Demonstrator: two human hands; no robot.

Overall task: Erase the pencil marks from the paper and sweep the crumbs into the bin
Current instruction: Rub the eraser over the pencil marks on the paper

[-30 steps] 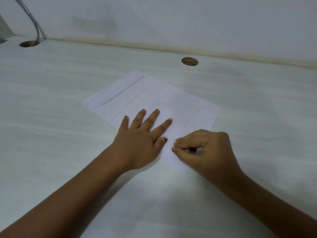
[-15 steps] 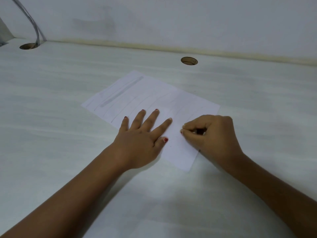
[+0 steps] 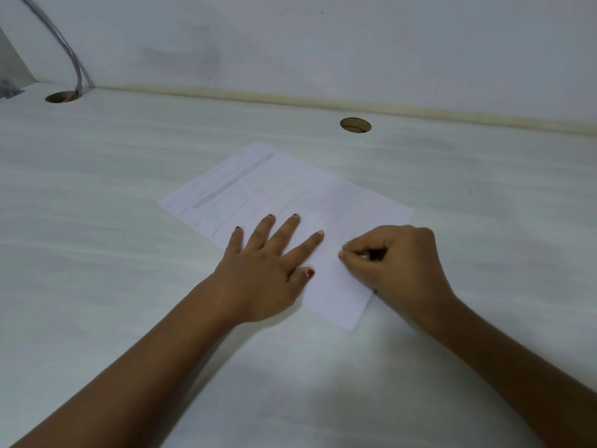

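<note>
A white sheet of paper (image 3: 258,185) with faint pencil lines lies slanted on the pale table (image 3: 97,270). My left hand (image 3: 265,266) lies flat on the paper's near left part, fingers spread and straight, holding it down. My right hand (image 3: 397,263) is curled over the paper's near right part, its fingertips pinching a small pale object, apparently an eraser (image 3: 365,256), pressed to the sheet. Most of the eraser is hidden inside the fingers. No bin is in view.
A round cable hole (image 3: 355,125) opens in the table behind the paper. A second hole (image 3: 61,97) at the far left has grey cables (image 3: 69,53) rising from it. A white wall (image 3: 323,43) closes the table's far edge.
My right hand with the eraser has moved away from me and to the right along the paper, from its near corner to mid-sheet. My left hand has stayed put.
</note>
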